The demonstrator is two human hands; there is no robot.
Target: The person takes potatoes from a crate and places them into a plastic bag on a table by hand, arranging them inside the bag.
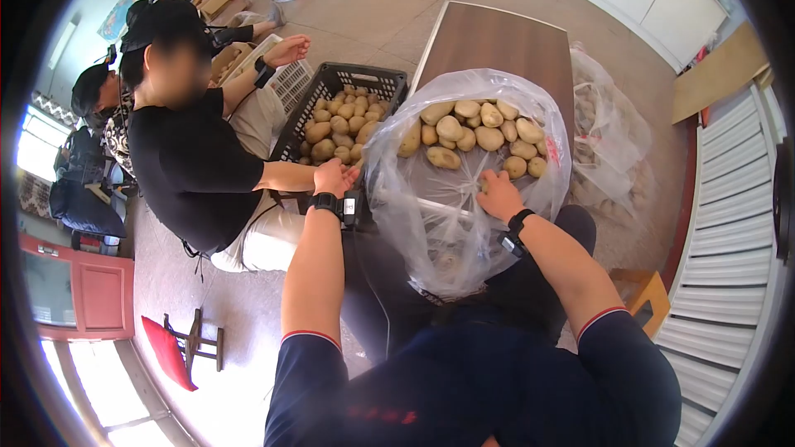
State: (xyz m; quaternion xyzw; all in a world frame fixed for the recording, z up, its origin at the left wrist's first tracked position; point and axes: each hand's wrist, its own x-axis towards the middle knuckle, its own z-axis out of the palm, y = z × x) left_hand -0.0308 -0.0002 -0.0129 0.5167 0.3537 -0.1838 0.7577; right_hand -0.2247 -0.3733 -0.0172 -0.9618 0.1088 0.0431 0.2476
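I find the clear plastic bag (542,186) in front of me, its mouth open and its near part reaching my lap. The potatoes (490,139) in it lie mostly at the far side of the mouth; wrinkled film and glare obscure its lower contents.

My right hand (499,196) is at the bag's near-right interior, fingers bent down against gathered film. Something small and yellowish shows at the fingertips; I cannot identify it, nor tell whether the fingers pinch film or only press on it.

My left hand (333,177) is just left of the bag. It overlaps a co-worker's forearm (286,176), and that person's hand is partly covered by mine. My fingers appear bent, but I cannot tell whether they are closed on anything.

Left of the bag and slightly beyond it is a black crate (288,134) of loose potatoes, its near end partly blocked by arms. A white crate (291,83) is farther left, largely cut off from view by the co-worker's arm. The brown tabletop (497,45) extends beyond the bag, which covers its near end. Right of the bag, a second plastic bag (614,128) holds rounded shapes, blurred by its film.
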